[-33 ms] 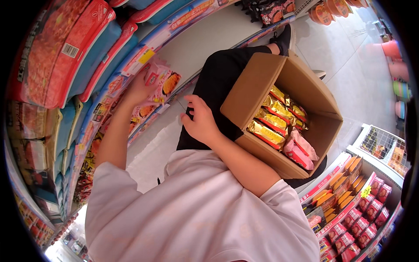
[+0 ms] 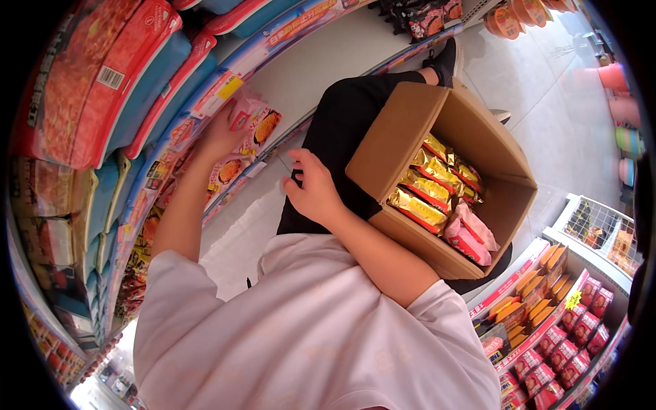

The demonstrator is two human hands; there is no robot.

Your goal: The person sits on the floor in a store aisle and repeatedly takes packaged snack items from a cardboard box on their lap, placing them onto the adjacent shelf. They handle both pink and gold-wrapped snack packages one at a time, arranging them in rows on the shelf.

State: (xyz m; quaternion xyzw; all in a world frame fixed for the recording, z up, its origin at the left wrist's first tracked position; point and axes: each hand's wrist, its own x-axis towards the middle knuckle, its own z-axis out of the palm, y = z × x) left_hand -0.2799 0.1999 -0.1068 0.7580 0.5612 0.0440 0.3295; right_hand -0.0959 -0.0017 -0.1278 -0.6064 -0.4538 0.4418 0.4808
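Note:
At the edge of a low shelf, my left hand (image 2: 220, 137) grips a pink noodle packet (image 2: 258, 128) with a picture of noodles on its front; the fingers are partly hidden behind it. Just below lies another pink noodle packet (image 2: 229, 171) on the same shelf. My right hand (image 2: 314, 186) hovers by my black-trousered knee, fingers loosely bent and apart, with nothing in it. To its right, an opened cardboard box (image 2: 396, 133) rests tilted against my leg. Inside are several gold-and-red packets (image 2: 429, 188) and a pink packet (image 2: 471, 236).
A shelf edge with a price strip (image 2: 225, 87) curves along my left, overhanging the low shelf. Large red-and-blue packs (image 2: 102, 89) stand above it. Right of the box, a display rack (image 2: 540, 342) holds red tubs and orange packs. Grey floor tiles (image 2: 547, 116) stretch beyond the box.
The pink packet in my left hand has tilted and shifted slightly up and to the left. My right hand and the box stay where they were.

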